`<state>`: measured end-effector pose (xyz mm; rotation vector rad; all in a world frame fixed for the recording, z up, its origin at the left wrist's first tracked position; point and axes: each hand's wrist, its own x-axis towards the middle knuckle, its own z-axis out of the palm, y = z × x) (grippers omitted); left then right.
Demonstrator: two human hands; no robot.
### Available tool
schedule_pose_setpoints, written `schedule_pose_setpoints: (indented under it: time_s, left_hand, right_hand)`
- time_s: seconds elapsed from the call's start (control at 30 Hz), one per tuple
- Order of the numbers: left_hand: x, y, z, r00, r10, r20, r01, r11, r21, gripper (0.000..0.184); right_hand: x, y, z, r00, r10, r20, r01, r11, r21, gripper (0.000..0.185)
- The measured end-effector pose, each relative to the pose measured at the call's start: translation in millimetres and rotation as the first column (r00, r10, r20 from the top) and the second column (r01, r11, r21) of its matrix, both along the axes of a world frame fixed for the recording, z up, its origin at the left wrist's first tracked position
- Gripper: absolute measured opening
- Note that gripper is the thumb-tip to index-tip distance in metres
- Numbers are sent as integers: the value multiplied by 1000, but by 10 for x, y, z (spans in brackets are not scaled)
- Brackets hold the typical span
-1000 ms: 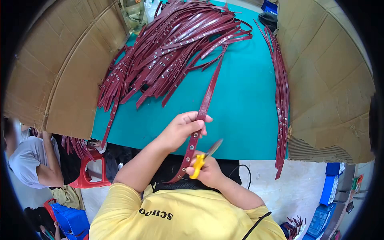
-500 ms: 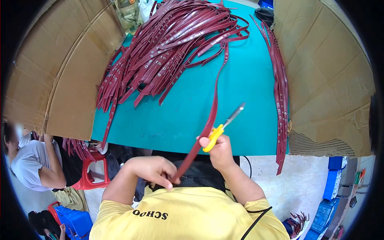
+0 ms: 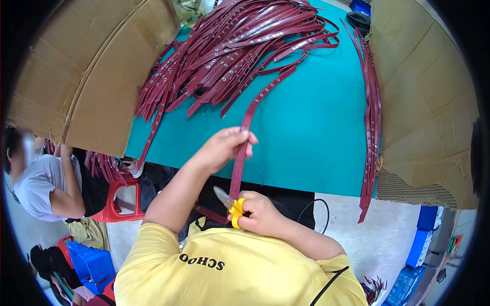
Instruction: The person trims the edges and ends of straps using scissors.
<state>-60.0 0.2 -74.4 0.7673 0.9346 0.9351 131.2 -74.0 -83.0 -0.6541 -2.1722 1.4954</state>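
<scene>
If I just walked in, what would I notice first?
Probably the big heap of shiny dark-red straps at the far side of the teal table. Next, the yellow-handled scissors in the right hand, near the yellow shirt, by the single strap the left hand holds.

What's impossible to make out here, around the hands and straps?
Head view:
Held strap: the stretch behind the scissors is hidden by them and the right hand.
Scissors: too small and soft to tell whether the blades touch the strap.
Left hand: its palm is turned away.
Strap pile: far end cut off by the top edge.
</scene>
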Motion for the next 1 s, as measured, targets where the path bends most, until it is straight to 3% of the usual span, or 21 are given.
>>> schedule_pose_setpoints:
  time_s: [0.2, 0.3, 0.33, 0.4, 0.43, 0.53, 0.57, 0.63, 0.7, 0.73, 0.83, 1.0]
  left_hand:
    - [-174, 402, -33, 957, 286, -42, -285, 958, 26, 27]
    - [-158, 311, 35, 968, 245, -47, -242, 968, 72, 28]
    - [-135, 254, 33, 980, 185, -75, -174, 976, 131, 30]
    - [-46, 68, 116, 993, 93, -68, -83, 987, 141, 32]
    - [3, -23, 151, 997, 44, -63, -35, 989, 146, 33]
    - [136, -251, 106, 995, -93, -28, 97, 975, 198, 31]
    - [182, -314, 96, 991, -131, -37, 136, 963, 233, 32]
    - [253, -430, 113, 966, -257, -30, 258, 956, 142, 30]
    - [271, -515, 107, 925, -380, -25, 381, 924, 45, 27]
    - [270, -545, 71, 919, -388, -75, 393, 916, 83, 26]
    - [171, -592, 135, 873, -485, -46, 484, 875, -26, 25]
    - [-13, -632, 56, 716, -669, -200, 685, 729, 15, 22]
  right_hand:
    - [17, 52, 138, 956, 289, -46, -289, 957, 8, 12]
    - [82, 152, 143, 939, 282, -198, -300, 952, -64, 10]
    - [121, 215, 194, 947, 229, -225, -271, 946, -180, 8]
    - [177, 244, 30, 966, -106, -237, 37, 960, -277, 7]
    - [203, 260, -8, 937, -298, -182, 224, 913, -342, 8]
    - [184, 480, 65, 800, -583, -141, 509, 785, -353, 12]
    - [201, 543, 108, 802, -589, -95, 513, 762, -395, 16]
    - [192, 621, 66, 753, -647, -119, 495, 676, -545, 18]
    - [212, 687, 143, 714, -682, -158, 482, 643, -596, 18]
    - [221, 726, 179, 694, -697, -180, 471, 629, -618, 18]
    - [302, 810, 219, 603, -757, -253, 544, 622, -563, 15]
    - [513, 927, 287, 448, -833, -326, 650, 553, -520, 16]
